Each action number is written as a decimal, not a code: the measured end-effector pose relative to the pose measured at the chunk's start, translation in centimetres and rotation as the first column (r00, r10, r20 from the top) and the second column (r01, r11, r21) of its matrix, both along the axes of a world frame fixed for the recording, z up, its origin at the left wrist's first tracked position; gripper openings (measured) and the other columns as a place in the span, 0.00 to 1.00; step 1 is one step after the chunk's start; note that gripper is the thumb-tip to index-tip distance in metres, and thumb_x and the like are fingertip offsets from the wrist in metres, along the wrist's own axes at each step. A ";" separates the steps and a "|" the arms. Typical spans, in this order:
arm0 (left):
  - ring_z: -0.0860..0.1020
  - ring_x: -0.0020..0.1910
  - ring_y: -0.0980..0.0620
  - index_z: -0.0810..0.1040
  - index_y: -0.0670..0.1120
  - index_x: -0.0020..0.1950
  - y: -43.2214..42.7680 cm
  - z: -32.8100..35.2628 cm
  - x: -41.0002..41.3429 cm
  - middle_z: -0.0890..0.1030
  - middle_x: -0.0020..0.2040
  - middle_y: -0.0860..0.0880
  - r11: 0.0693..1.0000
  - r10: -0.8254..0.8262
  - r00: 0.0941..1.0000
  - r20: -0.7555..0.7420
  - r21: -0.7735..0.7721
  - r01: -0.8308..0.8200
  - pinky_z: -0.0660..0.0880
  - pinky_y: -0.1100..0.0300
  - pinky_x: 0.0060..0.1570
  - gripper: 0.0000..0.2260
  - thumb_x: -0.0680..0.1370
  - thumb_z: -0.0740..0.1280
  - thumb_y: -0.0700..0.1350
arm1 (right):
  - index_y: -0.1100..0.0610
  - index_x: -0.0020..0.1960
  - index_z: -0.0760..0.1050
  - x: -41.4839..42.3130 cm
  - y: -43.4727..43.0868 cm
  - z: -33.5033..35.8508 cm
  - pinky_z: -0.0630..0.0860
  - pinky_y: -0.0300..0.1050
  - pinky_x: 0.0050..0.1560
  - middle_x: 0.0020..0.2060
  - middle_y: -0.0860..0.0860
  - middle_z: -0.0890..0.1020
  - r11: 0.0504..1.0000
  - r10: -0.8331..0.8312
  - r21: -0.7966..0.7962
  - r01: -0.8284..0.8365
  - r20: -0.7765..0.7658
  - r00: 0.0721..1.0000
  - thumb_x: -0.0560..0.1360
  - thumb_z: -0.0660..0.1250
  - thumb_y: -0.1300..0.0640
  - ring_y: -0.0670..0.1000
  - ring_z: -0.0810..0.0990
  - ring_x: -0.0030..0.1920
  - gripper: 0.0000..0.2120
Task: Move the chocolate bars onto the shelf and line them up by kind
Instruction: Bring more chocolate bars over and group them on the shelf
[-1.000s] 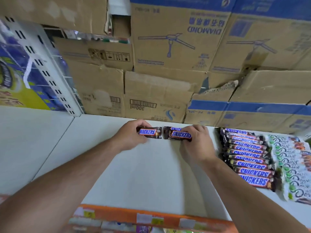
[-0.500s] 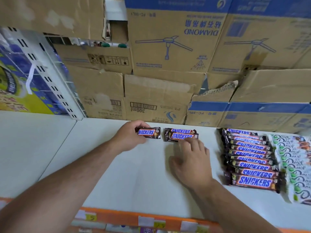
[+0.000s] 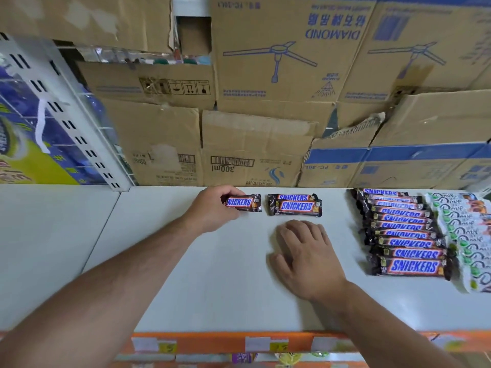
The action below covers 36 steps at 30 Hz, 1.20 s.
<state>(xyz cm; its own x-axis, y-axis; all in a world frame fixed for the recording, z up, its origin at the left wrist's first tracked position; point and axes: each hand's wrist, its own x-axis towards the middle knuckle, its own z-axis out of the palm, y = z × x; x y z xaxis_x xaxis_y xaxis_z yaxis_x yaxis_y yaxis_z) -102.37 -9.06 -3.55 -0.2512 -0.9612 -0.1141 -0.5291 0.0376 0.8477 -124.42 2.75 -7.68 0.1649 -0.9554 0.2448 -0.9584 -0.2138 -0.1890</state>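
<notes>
Behind, stacked cardboard boxes (image 3: 279,62) carry upside-down print: "DIAMOND" and "300ml". On the white shelf (image 3: 212,274), a row of Snickers bars (image 3: 406,235) lies at the right, long axes running left to right, with Dove bars (image 3: 467,235) just beside it. A pair of Snickers (image 3: 295,205) lies overlapped near the back. The left hand (image 3: 212,211) pinches a single Snickers bar (image 3: 244,203) by its left end, in line with the pair. The right hand (image 3: 308,256) is spread palm down, holding nothing.

Two bare limbs are shown. The left hand (image 3: 212,212) and the right hand (image 3: 308,257) are uncovered — knuckles and finger joints are plainly seen. The left forearm (image 3: 119,282) and the right forearm (image 3: 385,322) are bared — skin is exposed from wrist to frame edge.
</notes>
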 end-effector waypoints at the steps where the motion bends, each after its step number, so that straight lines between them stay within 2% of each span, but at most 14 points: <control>1: 0.76 0.34 0.61 0.82 0.56 0.49 -0.1 0.0 0.0 0.81 0.47 0.54 1.000 -0.007 1.000 0.003 -0.010 0.007 0.69 0.69 0.27 0.17 0.69 0.72 0.35 | 0.54 0.60 0.76 0.0 0.0 0.0 0.68 0.55 0.63 0.58 0.51 0.76 1.000 -0.002 0.001 0.002 0.002 1.000 0.74 0.62 0.41 0.57 0.73 0.58 0.22; 6: 0.78 0.43 0.57 0.81 0.58 0.51 -1.1 0.0 0.3 0.77 0.50 0.54 0.996 -0.041 0.997 0.062 -0.076 0.046 0.71 0.71 0.31 0.18 0.69 0.74 0.36 | 0.54 0.61 0.76 0.1 0.1 0.5 0.68 0.54 0.64 0.59 0.50 0.76 1.000 -0.012 0.016 0.012 -0.003 1.000 0.74 0.62 0.40 0.55 0.72 0.59 0.23; 11: 0.77 0.43 0.57 0.83 0.55 0.55 -1.6 -0.6 0.5 0.77 0.49 0.54 0.992 -0.047 0.994 0.100 -0.108 0.057 0.72 0.69 0.34 0.18 0.69 0.75 0.39 | 0.53 0.61 0.76 0.1 0.1 0.5 0.68 0.53 0.64 0.59 0.49 0.76 0.999 -0.021 0.027 0.021 0.004 1.000 0.74 0.62 0.40 0.55 0.72 0.60 0.22; 16: 0.75 0.53 0.50 0.82 0.56 0.57 -2.6 -1.6 0.9 0.76 0.50 0.52 0.980 -0.082 0.951 0.298 -0.150 0.132 0.73 0.56 0.54 0.17 0.69 0.74 0.44 | 0.53 0.61 0.75 0.2 0.0 0.5 0.68 0.53 0.64 0.59 0.49 0.76 1.000 -0.015 0.018 0.015 0.016 1.000 0.74 0.63 0.40 0.55 0.72 0.59 0.22; 18: 0.73 0.57 0.50 0.81 0.55 0.61 -2.9 -1.9 1.1 0.75 0.53 0.51 0.987 -0.066 0.948 0.310 -0.120 0.108 0.72 0.55 0.58 0.20 0.69 0.75 0.46 | 0.53 0.62 0.75 0.1 0.0 0.4 0.68 0.53 0.64 0.59 0.49 0.76 1.000 -0.013 0.020 0.012 0.025 1.000 0.74 0.63 0.40 0.55 0.72 0.60 0.22; 21: 0.73 0.57 0.52 0.79 0.53 0.61 -3.1 -2.1 1.4 0.73 0.54 0.51 0.994 -0.037 0.966 0.257 -0.092 0.062 0.72 0.61 0.54 0.22 0.68 0.77 0.46 | 0.52 0.61 0.75 0.1 0.0 0.3 0.68 0.53 0.64 0.59 0.49 0.75 1.000 -0.010 0.022 0.010 0.028 1.000 0.74 0.64 0.40 0.55 0.72 0.59 0.22; 26: 0.75 0.52 0.53 0.81 0.52 0.52 -3.1 -2.3 2.1 0.73 0.53 0.52 0.994 -0.009 0.973 0.230 -0.102 0.033 0.67 0.68 0.44 0.14 0.69 0.76 0.42 | 0.53 0.61 0.75 0.1 0.0 0.4 0.68 0.53 0.64 0.59 0.49 0.76 1.000 -0.010 0.024 0.009 0.029 1.000 0.74 0.64 0.41 0.54 0.72 0.60 0.22; 31: 0.75 0.51 0.53 0.81 0.54 0.50 -3.4 -2.3 2.0 0.74 0.53 0.52 0.990 -0.047 0.974 0.224 -0.120 0.076 0.68 0.67 0.44 0.13 0.69 0.76 0.42 | 0.52 0.62 0.75 0.1 0.1 0.5 0.68 0.53 0.66 0.60 0.48 0.75 0.999 -0.021 0.040 0.020 0.034 0.999 0.74 0.65 0.41 0.53 0.71 0.61 0.22; 36: 0.74 0.49 0.54 0.81 0.52 0.50 -3.8 -2.8 2.2 0.73 0.52 0.51 0.987 -0.051 0.975 0.215 -0.138 0.082 0.67 0.71 0.40 0.13 0.69 0.76 0.42 | 0.52 0.63 0.75 0.4 0.1 0.7 0.68 0.51 0.66 0.61 0.48 0.75 0.996 -0.048 0.072 0.046 0.034 0.998 0.73 0.66 0.41 0.53 0.71 0.62 0.23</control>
